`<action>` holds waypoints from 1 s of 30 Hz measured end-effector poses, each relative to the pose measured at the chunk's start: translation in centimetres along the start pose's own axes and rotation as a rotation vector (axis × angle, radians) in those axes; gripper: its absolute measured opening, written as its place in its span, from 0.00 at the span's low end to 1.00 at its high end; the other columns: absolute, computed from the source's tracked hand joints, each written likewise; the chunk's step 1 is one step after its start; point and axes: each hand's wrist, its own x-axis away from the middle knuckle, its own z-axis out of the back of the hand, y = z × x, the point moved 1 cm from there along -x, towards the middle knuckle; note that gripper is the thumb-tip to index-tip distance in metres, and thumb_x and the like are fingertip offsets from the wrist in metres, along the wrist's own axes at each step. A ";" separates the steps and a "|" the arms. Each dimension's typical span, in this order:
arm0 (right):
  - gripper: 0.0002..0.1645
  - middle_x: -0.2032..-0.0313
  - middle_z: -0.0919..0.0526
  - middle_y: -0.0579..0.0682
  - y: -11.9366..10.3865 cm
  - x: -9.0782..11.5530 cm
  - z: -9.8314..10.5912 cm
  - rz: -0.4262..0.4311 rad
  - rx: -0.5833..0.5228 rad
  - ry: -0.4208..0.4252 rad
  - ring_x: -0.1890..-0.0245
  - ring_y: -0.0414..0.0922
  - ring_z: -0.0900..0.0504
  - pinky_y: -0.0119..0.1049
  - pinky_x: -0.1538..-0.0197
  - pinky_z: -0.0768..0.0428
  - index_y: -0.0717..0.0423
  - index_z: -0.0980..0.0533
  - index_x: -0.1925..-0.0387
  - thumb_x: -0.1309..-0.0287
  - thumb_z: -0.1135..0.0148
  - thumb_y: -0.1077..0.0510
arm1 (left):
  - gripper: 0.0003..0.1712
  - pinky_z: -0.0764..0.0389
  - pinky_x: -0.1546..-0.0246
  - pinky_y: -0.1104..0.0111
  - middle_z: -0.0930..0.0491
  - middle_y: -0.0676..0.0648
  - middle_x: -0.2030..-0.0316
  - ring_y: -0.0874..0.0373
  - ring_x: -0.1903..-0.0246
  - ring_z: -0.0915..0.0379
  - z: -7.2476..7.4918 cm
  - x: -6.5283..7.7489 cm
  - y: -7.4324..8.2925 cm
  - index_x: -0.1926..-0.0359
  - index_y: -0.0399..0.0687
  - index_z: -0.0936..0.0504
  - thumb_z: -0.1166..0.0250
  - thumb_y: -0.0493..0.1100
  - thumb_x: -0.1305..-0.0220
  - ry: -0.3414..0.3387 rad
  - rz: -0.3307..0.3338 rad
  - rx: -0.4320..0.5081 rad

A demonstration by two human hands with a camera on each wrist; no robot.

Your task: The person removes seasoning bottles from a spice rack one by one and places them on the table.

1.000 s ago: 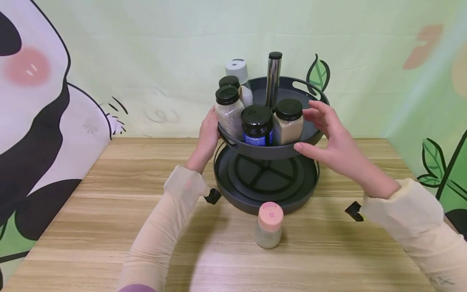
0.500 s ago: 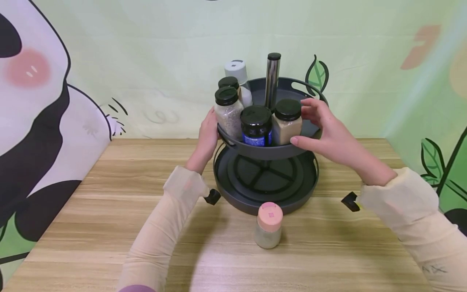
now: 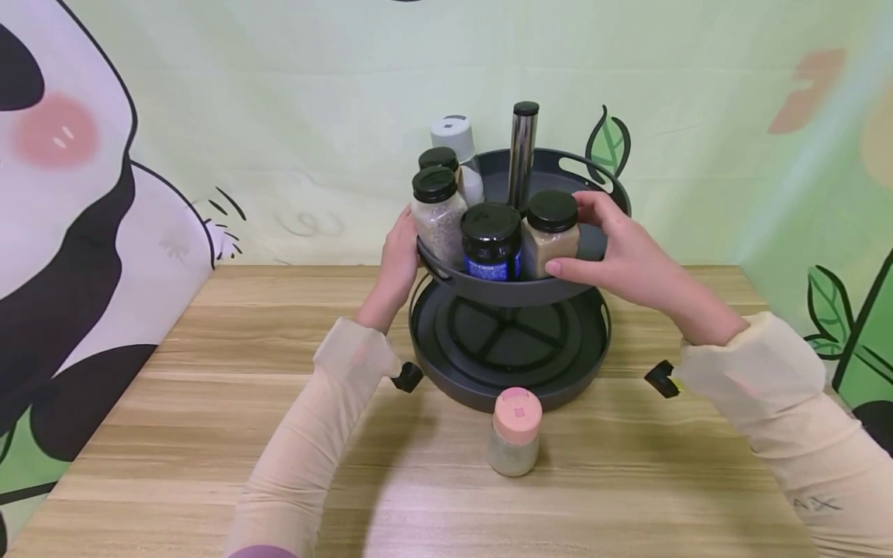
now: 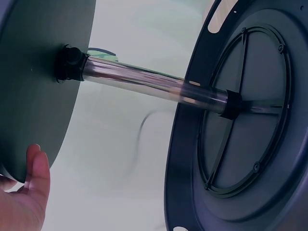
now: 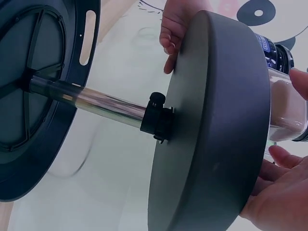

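Note:
A dark grey two-tier turntable rack (image 3: 516, 291) stands on the table. My left hand (image 3: 399, 252) holds the upper tray's left edge, and its fingertips (image 4: 37, 161) show against the tray's underside in the left wrist view. On that tray, my right hand (image 3: 631, 252) grips a square jar of tan powder (image 3: 551, 246) with a black lid, thumb in front and fingers at its right side. Beside it are a dark jar with a blue label (image 3: 491, 242), a jar of greyish grains (image 3: 439, 221), another black-lidded jar (image 3: 439, 157), partly hidden, and a white-capped bottle (image 3: 453, 139).
A pink-capped glass shaker (image 3: 516, 434) stands on the wooden table (image 3: 244, 434), just in front of the rack's lower tray (image 3: 460, 391). A shiny metal post (image 3: 523, 155) rises through the upper tray. A printed cloth (image 3: 314, 116) hangs behind.
My right hand has moved left, and its thumb and fingers have closed in around the tan powder jar. My left hand and the rack have stayed in place.

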 end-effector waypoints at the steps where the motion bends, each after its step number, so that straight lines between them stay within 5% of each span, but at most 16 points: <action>1: 0.39 0.45 0.34 0.55 0.1 0.0 0.0 0.008 0.002 0.004 0.40 0.52 0.40 0.53 0.39 0.45 0.59 0.42 0.42 0.55 0.35 0.58 | 0.24 0.30 0.72 0.73 0.30 0.49 0.59 0.64 0.69 0.35 0.0 0.0 0.0 0.41 0.58 0.34 0.64 0.56 0.33 -0.001 0.000 -0.002; 8: 0.37 0.47 0.31 0.56 0.4 -0.2 -0.2 0.047 0.017 0.021 0.45 0.50 0.36 0.50 0.42 0.41 0.59 0.39 0.43 0.56 0.35 0.59 | 0.24 0.31 0.72 0.73 0.30 0.50 0.60 0.65 0.70 0.35 -0.1 0.7 1.0 0.41 0.54 0.34 0.64 0.53 0.32 -0.010 0.013 0.001; 18: 0.36 0.53 0.27 0.56 0.6 -0.5 -0.2 0.092 0.035 -0.009 0.58 0.45 0.29 0.27 0.57 0.32 0.59 0.40 0.42 0.54 0.37 0.61 | 0.23 0.33 0.72 0.69 0.37 0.54 0.74 0.66 0.79 0.41 -0.3 2.0 2.8 0.44 0.49 0.32 0.65 0.50 0.32 0.010 0.003 -0.039; 30: 0.36 0.55 0.27 0.53 0.3 -1.0 -0.1 0.057 0.051 -0.097 0.59 0.43 0.28 0.37 0.56 0.30 0.55 0.40 0.44 0.55 0.35 0.58 | 0.23 0.31 0.75 0.74 0.30 0.51 0.61 0.64 0.70 0.35 -0.1 0.0 0.1 0.43 0.57 0.32 0.64 0.55 0.33 0.015 -0.005 -0.026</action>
